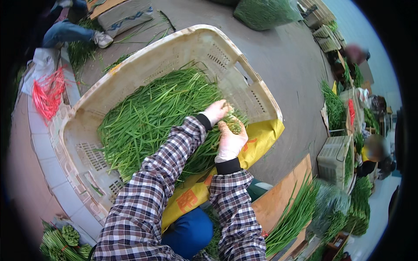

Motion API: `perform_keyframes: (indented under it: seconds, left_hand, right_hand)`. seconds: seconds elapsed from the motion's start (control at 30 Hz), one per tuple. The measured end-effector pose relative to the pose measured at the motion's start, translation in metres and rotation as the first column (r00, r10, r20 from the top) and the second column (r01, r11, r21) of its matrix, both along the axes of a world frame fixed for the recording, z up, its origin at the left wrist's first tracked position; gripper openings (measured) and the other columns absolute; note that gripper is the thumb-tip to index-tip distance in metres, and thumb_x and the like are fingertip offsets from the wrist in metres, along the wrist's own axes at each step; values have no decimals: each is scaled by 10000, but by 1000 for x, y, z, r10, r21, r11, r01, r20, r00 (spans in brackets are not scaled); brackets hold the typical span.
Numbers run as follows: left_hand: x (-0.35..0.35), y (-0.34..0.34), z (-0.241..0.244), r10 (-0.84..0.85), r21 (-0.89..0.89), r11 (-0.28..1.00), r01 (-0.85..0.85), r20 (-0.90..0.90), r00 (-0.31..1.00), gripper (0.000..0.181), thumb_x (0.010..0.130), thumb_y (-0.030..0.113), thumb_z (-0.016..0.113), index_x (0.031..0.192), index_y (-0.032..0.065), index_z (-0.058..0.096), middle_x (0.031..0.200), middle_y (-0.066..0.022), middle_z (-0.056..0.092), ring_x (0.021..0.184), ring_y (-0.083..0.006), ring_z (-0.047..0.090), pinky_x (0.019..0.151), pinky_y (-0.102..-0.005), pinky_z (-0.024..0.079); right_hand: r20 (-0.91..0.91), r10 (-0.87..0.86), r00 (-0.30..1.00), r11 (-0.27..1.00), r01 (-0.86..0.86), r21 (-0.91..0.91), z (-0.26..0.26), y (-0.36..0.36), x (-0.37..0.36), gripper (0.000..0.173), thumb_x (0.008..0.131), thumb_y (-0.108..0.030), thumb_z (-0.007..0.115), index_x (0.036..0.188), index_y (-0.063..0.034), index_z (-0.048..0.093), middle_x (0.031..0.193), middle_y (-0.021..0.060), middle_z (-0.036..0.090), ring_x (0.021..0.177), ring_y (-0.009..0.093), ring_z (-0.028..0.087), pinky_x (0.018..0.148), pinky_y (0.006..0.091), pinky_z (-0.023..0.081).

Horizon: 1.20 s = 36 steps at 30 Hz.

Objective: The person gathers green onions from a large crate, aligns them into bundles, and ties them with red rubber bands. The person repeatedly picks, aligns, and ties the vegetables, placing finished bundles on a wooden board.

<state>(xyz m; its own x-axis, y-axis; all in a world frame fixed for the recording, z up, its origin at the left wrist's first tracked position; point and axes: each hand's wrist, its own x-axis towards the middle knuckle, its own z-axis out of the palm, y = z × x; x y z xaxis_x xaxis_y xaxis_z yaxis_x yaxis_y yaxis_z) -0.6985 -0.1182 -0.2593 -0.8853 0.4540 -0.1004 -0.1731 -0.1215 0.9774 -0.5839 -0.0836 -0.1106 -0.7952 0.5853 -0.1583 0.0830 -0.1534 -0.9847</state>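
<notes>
A large off-white plastic crate [202,32] stands before me, its floor thickly covered with green garlic chives [156,107]. At its right side both my hands close around the pale cut ends of a bunch of garlic chives [235,128]. My right hand [232,143] wraps the bunch from the near side, stem ends showing between thumb and fingers. Just beyond, my left hand [216,112] has its fingers curled at the same stem ends; its fingertips are partly hidden. The bunch's leaves merge with the pile below. A yellow woven sack [261,140] drapes over the crate's near rim.
To the right, loose chives [294,212] lie on a wooden board [277,199]. Red plastic ties [49,94] hang over a tiled ledge [62,182] at left, with tied bundles [62,243] below. A person's shoe [103,39] is beyond the crate; other people sit far right near crates [334,160].
</notes>
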Motion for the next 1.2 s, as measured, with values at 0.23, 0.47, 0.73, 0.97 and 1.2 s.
perform_keyframes:
  seconds: [0.23, 0.47, 0.73, 0.97, 1.2]
  left_hand:
    - [9, 35, 11, -214, 549, 812, -201, 599, 771, 229, 934, 334, 547, 893, 109, 560, 801, -16, 609, 732, -133, 587, 716, -302, 512]
    - [7, 25, 11, -74, 384, 923, -12, 211, 975, 252, 946, 285, 498, 822, 66, 525, 717, -33, 521, 673, -170, 509, 632, -292, 436]
    - [-7, -10, 2, -135, -673, 733, 100, 1, 991, 444, 915, 407, 522, 1172, 46, 502, 1070, -242, 617, 1056, -372, 582, 878, -455, 467]
    - [6, -32, 79, -203, -433, 875, -217, -735, 647, 588, 893, 464, 549, 1369, 131, 454, 1347, -150, 491, 1189, -346, 500, 1043, -441, 367]
    - [65, -14, -64, -738, -568, 592, 572, -95, 668, 490, 945, 372, 477, 1403, 211, 408, 1376, -77, 472, 1239, -223, 470, 1090, -384, 320]
  right_hand:
    - [-79, 223, 971, 975, -221, 34, -10, 35, -7, 468, 705, 93, 712, 1149, 23, 582, 1054, 49, 630, 878, 119, 601, 781, 259, 508]
    - [53, 334, 941, 912, -337, 233, 12, 1, 1, 252, 735, 65, 706, 974, 35, 633, 868, 43, 660, 757, 110, 607, 711, 234, 492]
    - [-92, 518, 851, 761, -409, 503, 68, -26, 67, 196, 717, 52, 690, 901, -7, 657, 905, 97, 688, 942, 221, 642, 952, 393, 458]
    - [-49, 400, 915, 880, -368, 299, 56, 8, 71, 239, 754, 86, 691, 978, 17, 645, 983, 119, 680, 982, 206, 625, 938, 342, 455]
    - [-159, 340, 927, 940, -333, 71, 61, -1, 64, 242, 742, 59, 736, 952, -14, 642, 972, 109, 688, 888, 166, 651, 841, 285, 515]
